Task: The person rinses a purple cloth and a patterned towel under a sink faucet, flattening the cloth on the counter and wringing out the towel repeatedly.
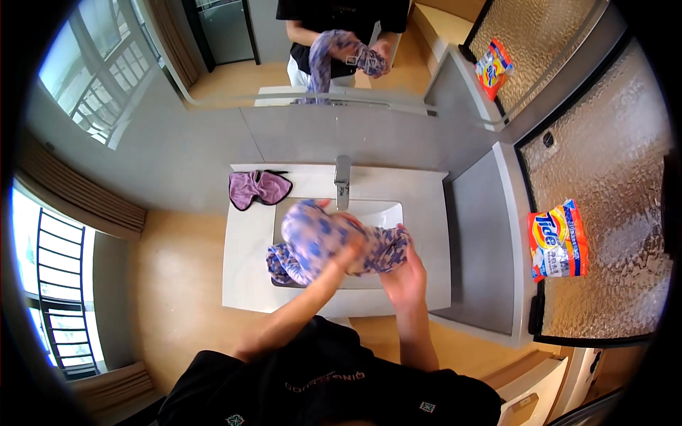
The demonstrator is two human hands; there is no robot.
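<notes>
A damp-looking, bunched cloth (312, 234) with a blue and pink pattern is held over the sink (387, 211). My left hand (346, 257), smeared by motion, lies across the middle of it with the fingers curled into the fabric. At the cloth's right end my right hand (406, 275) grips a gathered part, its fingers partly hidden behind the folds. One loose end of the cloth hangs down at the sink's left edge. The mirror shows both hands on the cloth as well.
A chrome faucet (342, 183) stands behind the sink. A purple cloth with dark trim (259, 189) lies at the white counter's (245, 277) back left. On the ledge at the right stands an orange detergent bag (558, 241), beside a textured glass panel (604, 177). A mirror (234, 42) spans the back wall.
</notes>
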